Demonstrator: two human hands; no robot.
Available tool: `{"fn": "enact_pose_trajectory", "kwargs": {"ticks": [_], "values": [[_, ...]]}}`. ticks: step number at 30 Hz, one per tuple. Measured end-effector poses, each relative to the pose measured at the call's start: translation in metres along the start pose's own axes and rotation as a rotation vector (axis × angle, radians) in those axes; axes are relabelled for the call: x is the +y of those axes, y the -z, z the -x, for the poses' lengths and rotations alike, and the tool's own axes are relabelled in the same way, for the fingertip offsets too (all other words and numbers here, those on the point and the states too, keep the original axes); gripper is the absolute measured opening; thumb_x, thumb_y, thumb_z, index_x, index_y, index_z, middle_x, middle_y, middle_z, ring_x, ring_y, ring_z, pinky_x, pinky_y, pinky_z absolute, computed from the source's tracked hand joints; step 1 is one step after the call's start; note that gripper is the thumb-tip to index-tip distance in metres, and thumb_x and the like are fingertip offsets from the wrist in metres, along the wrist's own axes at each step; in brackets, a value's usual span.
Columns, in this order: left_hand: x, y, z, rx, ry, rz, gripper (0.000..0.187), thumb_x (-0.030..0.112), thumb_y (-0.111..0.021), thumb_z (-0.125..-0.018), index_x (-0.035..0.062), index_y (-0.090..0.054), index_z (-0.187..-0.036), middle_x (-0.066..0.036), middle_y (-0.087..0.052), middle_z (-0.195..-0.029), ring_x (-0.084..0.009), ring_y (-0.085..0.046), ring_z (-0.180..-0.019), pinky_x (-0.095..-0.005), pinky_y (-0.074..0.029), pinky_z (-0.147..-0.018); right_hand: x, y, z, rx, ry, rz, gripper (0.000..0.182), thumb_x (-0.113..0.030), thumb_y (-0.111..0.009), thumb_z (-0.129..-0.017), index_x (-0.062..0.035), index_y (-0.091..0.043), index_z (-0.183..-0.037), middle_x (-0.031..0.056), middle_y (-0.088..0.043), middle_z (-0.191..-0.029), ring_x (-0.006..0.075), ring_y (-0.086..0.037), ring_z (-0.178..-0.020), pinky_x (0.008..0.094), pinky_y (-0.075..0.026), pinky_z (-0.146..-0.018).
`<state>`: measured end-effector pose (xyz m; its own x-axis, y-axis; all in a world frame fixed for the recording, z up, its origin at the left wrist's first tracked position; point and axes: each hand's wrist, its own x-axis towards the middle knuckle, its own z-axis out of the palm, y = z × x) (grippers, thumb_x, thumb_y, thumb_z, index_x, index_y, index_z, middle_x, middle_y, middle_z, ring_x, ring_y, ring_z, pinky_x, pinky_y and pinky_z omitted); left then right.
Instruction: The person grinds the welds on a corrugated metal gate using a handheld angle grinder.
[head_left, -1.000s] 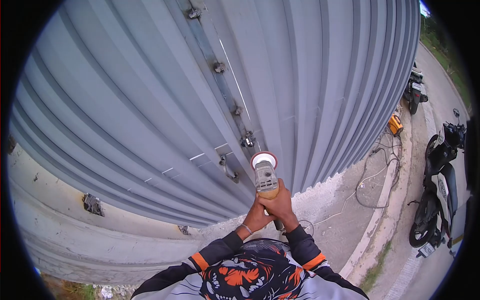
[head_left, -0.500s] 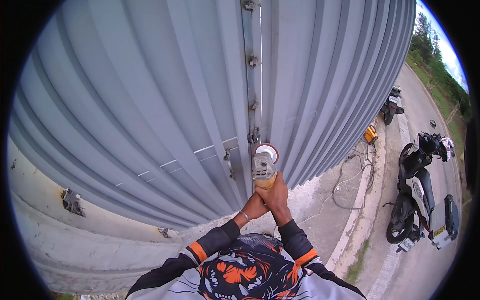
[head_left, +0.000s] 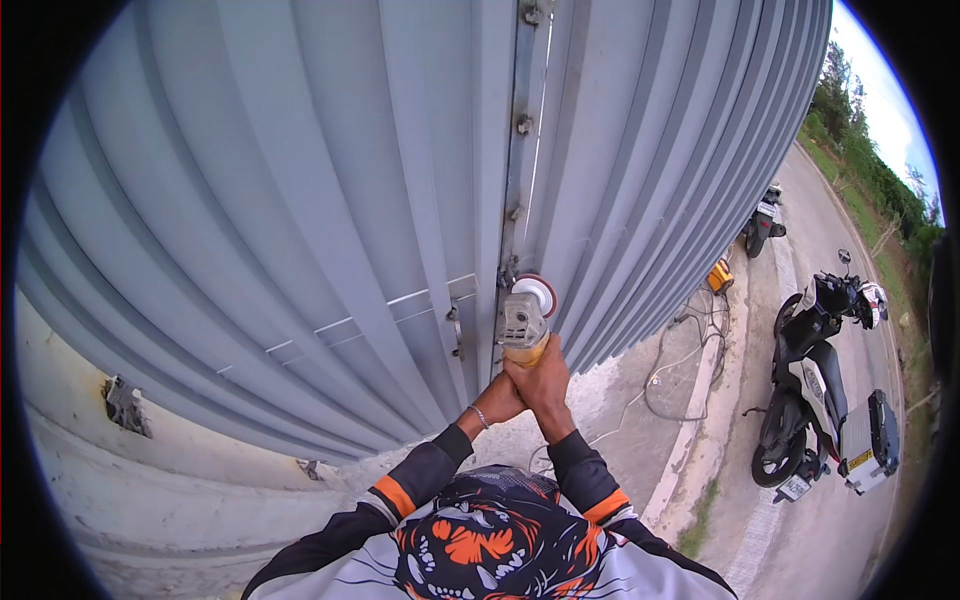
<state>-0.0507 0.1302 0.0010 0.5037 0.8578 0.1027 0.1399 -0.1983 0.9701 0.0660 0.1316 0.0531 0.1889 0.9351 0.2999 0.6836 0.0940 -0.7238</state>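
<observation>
An angle grinder (head_left: 522,322) with a grey gear head and yellow body is held upright in front of me. Its round white disc with a red rim (head_left: 537,293) lies close to the vertical seam of the grey corrugated metal panel (head_left: 610,200). Around the grinder's yellow body wraps my right hand (head_left: 543,378). My left hand (head_left: 498,401), with a bracelet at the wrist, is closed at the lower body, pressed against the right; its fingertips are partly hidden. A small metal latch piece (head_left: 455,328) sits on the panel left of the grinder. Rusty hinge-like knobs (head_left: 524,124) line the seam above.
Cables (head_left: 690,385) lie looped on the concrete to the right, near a yellow machine (head_left: 720,276). A motorcycle (head_left: 828,375) with a rear box stands on the road, another motorcycle (head_left: 764,222) farther off. A concrete ledge (head_left: 200,495) runs at lower left.
The view has turned slightly, so the panel's seam leans more and the motorcycles sit farther left. Both hands keep their hold on the grinder, its disc still beside the seam.
</observation>
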Motion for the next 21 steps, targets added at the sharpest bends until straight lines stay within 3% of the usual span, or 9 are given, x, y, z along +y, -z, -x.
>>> {"fn": "enact_pose_trajectory", "kwargs": {"ticks": [6, 21], "values": [[-0.013, -0.010, 0.000, 0.067, -0.099, 0.061, 0.066, 0.017, -0.079, -0.090, 0.0004, -0.048, -0.146, -0.017, -0.057, -0.145, -0.0283, -0.054, -0.138, -0.0400, -0.042, -0.116, -0.005, 0.007, 0.001, -0.034, 0.005, 0.037, 0.067, -0.041, -0.087, -0.075, -0.0018, -0.049, -0.113, 0.0256, -0.069, -0.098, 0.0478, -0.070, -0.089, 0.0535, -0.057, -0.077], [-0.002, -0.011, 0.001, 0.062, -0.077, 0.060, 0.066, 0.018, -0.079, -0.089, 0.0007, -0.050, -0.144, -0.018, -0.060, -0.142, -0.0289, -0.057, -0.135, -0.0393, -0.045, -0.113, -0.002, 0.010, 0.000, -0.043, 0.007, 0.068, 0.066, -0.040, -0.086, -0.075, -0.0027, -0.048, -0.113, 0.0265, -0.069, -0.099, 0.0475, -0.070, -0.091, 0.0539, -0.057, -0.076]]}}
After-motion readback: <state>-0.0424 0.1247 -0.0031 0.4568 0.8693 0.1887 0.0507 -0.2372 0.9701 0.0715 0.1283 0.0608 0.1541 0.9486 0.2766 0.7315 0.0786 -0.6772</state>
